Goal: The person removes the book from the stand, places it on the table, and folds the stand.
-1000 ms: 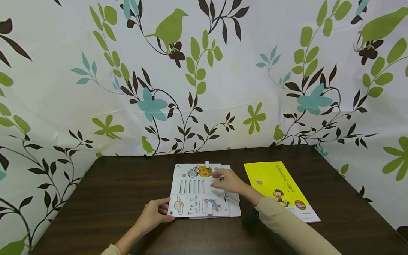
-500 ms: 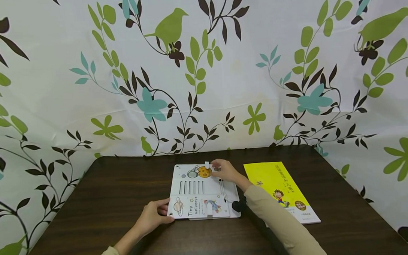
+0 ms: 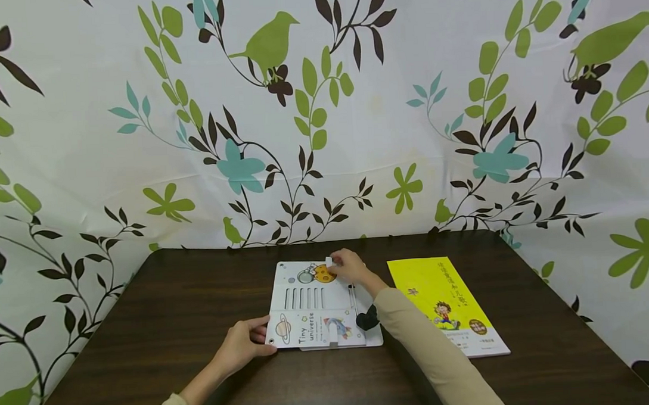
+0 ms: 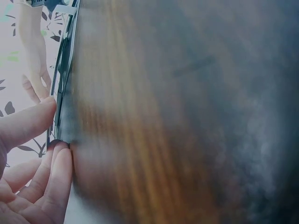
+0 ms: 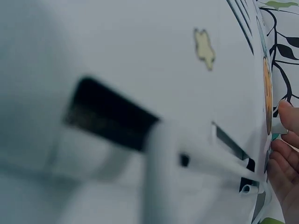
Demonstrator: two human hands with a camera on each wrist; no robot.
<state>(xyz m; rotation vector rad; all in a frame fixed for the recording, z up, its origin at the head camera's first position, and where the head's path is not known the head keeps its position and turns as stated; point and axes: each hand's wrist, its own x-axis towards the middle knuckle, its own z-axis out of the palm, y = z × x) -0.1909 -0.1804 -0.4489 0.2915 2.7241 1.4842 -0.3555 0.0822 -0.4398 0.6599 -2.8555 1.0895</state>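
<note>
A white folding book stand (image 3: 290,298) printed with planets, an astronaut and "Tiny universe" lies flat on the dark table. My left hand (image 3: 240,343) pinches its near left corner, thumb above and fingers under the edge; the left wrist view shows the stand's thin edge (image 4: 65,70) between them. At the far edge, my right hand (image 3: 353,267) holds a small white clip (image 3: 329,261). In the right wrist view that clip (image 5: 279,126) sits between thumb and fingers. The stand's right part is partly hidden by the right forearm and a black wrist device (image 3: 368,318).
A yellow book (image 3: 429,282) with a cartoon child on its cover lies to the right of the stand, partly behind the right sleeve (image 3: 426,336). A patterned cloth (image 3: 364,117) with birds and leaves hangs behind the wooden table (image 3: 198,278).
My right hand has moved away from me and slightly left, from the stand's right side up to the clip at the far edge. The left hand has stayed at the corner.
</note>
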